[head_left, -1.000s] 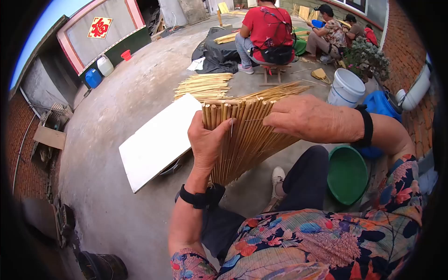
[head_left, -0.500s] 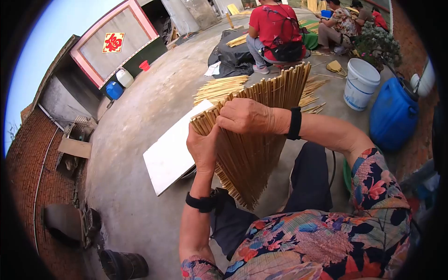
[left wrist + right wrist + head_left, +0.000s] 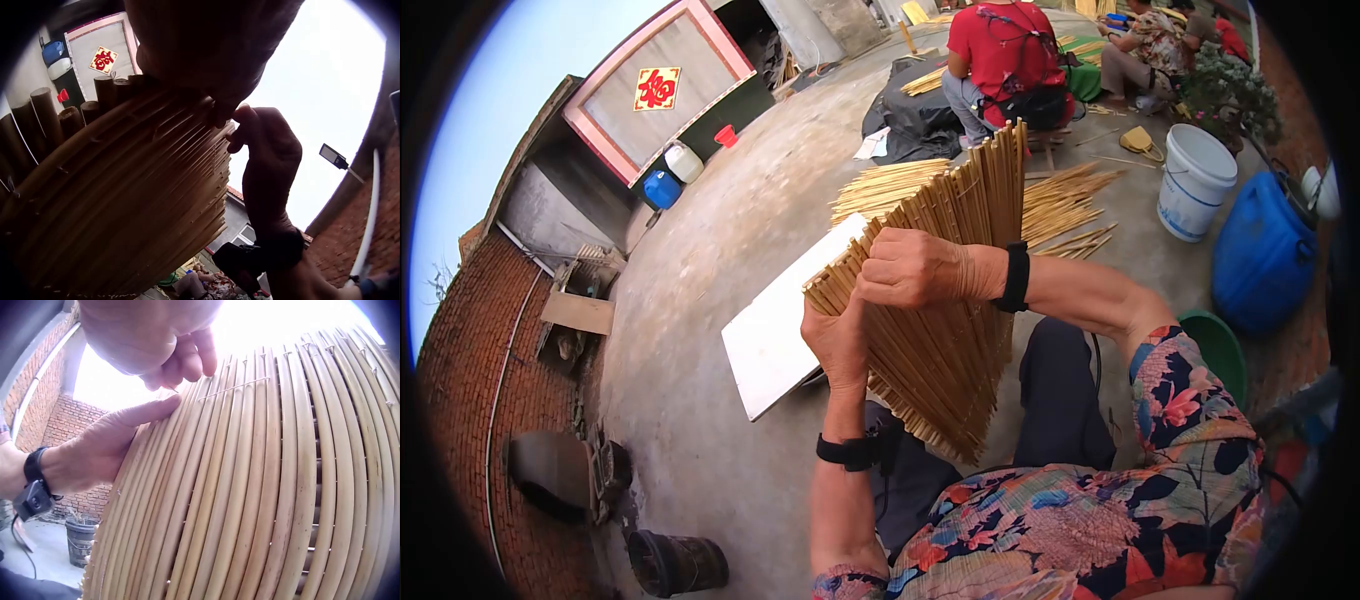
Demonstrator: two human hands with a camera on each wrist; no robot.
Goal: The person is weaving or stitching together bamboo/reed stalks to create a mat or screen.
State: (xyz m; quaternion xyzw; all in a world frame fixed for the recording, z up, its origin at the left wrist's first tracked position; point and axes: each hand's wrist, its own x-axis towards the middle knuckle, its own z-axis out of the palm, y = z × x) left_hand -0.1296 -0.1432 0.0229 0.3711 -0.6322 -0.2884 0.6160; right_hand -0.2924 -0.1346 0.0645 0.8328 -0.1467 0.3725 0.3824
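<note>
A mat of thin tan stalks point(image 3: 940, 320), stitched side by side with thread, stands tilted up in front of the body. Its cut ends form a ragged upper edge. My left hand point(image 3: 837, 340) grips the mat's left corner, thumb lying along the near face in the right wrist view. Right beside it, my right hand point(image 3: 915, 270) has curled fingers pinching at the upper edge. A thin strand shows at those fingertips point(image 3: 187, 365) in the right wrist view; the rest is hidden by the fingers. One pale thread point(image 3: 234, 387) crosses several stalks just below.
A white board point(image 3: 785, 320) lies behind the mat, with piles of loose stalks point(image 3: 1070, 205) beyond. On the right are a white bucket point(image 3: 1197, 180), a blue barrel point(image 3: 1265, 250) and a green basin point(image 3: 1215, 350). A person in red point(image 3: 1010, 60) sits ahead.
My right hand has moved left and in, from a stretched thread to beside my left hand. The mat has turned and now rises higher on its right side. The head view has shifted.
</note>
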